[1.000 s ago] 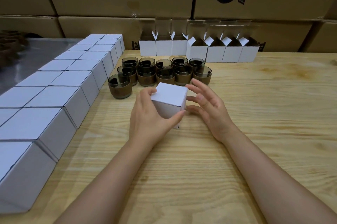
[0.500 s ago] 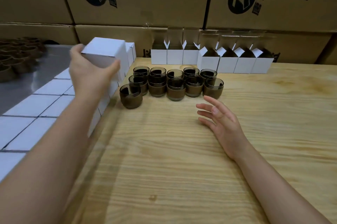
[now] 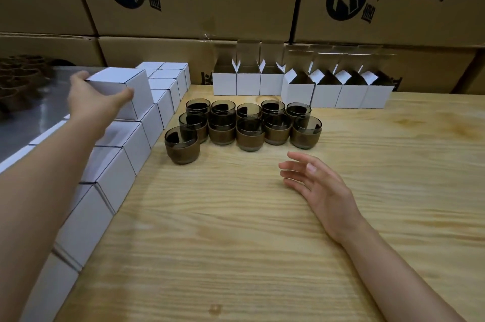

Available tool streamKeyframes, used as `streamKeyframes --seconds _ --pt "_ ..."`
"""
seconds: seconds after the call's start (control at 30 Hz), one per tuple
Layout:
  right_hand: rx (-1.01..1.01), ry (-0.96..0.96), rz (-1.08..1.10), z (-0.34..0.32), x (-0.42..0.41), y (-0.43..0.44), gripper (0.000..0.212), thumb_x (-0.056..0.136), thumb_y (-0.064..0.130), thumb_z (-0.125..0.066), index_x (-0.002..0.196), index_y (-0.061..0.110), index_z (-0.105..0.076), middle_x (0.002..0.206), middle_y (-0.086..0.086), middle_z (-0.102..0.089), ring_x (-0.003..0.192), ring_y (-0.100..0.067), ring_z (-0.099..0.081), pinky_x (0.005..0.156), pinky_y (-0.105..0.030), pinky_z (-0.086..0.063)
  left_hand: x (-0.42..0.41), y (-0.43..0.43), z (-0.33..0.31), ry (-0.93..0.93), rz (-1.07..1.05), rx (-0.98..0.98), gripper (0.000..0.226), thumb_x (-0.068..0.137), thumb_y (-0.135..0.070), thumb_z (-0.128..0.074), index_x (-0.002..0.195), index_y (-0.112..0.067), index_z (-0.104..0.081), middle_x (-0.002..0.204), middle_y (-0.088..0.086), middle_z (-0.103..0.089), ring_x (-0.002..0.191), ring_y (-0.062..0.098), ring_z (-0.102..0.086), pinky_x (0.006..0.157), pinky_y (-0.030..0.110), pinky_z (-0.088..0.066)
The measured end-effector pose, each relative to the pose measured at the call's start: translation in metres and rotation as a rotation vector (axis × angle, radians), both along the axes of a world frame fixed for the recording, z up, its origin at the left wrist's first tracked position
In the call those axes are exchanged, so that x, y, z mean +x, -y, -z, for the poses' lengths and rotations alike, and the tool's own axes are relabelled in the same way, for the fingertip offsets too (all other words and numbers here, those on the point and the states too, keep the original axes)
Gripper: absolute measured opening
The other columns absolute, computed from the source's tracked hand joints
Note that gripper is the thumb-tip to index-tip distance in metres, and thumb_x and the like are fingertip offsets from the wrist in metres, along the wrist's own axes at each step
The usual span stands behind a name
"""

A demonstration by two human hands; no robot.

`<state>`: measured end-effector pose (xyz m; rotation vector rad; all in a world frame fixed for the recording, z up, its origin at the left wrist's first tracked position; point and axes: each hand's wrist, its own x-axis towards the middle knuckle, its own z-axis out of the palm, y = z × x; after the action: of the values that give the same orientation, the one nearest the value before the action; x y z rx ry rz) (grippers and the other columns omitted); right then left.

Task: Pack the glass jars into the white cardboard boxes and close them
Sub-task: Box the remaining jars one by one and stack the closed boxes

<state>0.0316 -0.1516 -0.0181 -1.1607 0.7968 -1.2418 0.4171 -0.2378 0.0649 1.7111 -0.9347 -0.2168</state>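
Note:
My left hand [image 3: 93,101] grips a closed white box [image 3: 123,85] and holds it on top of the double row of closed white boxes [image 3: 126,148] along the table's left side. Several dark glass jars [image 3: 241,125] with brown bands stand grouped in the middle of the wooden table [image 3: 262,230]. Behind them, a row of open white boxes [image 3: 301,85] stands with flaps up. My right hand [image 3: 317,188] hovers open over the table, just in front of the jars, holding nothing.
Large brown cartons [image 3: 236,1] with black print are stacked as a wall behind the table. A grey metal surface [image 3: 31,111] lies left of the closed boxes, with brown items [image 3: 21,77] at its far end.
My left hand lifted the closed box from the table's middle and carried it left onto the row of closed boxes. My right hand let go and stayed open in front of the jars.

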Motion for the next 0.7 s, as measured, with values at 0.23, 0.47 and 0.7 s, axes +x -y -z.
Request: streamKeyframes --seconds 0.23,0.47,0.7 --pt "0.007 0.005 -0.004 -0.001 0.001 0.000 0.043 0.078 0.026 -0.053 0.116 0.008 -0.062 0.110 -0.017 -0.067 0.106 -0.028 -0.061 0.098 -0.040 -0.046 -0.073 -0.041 -0.013 0.499 0.003 -0.573 0.062 0.087 -0.028 -0.062 0.135 0.003 -0.039 0.135 0.014 -0.038 0.130 0.026 -0.036 0.109 0.013 -0.019" --pt "0.016 -0.003 0.023 -0.002 0.003 -0.003 0.037 0.080 0.023 -0.052 0.113 0.009 -0.063 0.106 -0.014 -0.067 0.104 -0.027 -0.061 0.096 -0.040 -0.047 -0.187 -0.079 0.039 0.356 0.311 -0.482 0.014 0.088 -0.001 -0.057 0.098 -0.009 -0.063 0.087 0.003 -0.061 0.068 0.010 -0.051 0.067 0.022 -0.043" --pt "0.035 -0.032 0.088 0.000 0.006 -0.002 0.021 0.095 0.009 -0.048 0.106 0.011 -0.066 0.100 -0.011 -0.069 0.099 -0.024 -0.063 0.090 -0.036 -0.051 -0.202 -0.081 0.091 0.101 0.377 0.132 0.017 0.089 -0.013 -0.057 0.089 -0.030 -0.062 0.089 -0.008 -0.064 0.071 0.003 -0.056 0.063 0.021 -0.041"
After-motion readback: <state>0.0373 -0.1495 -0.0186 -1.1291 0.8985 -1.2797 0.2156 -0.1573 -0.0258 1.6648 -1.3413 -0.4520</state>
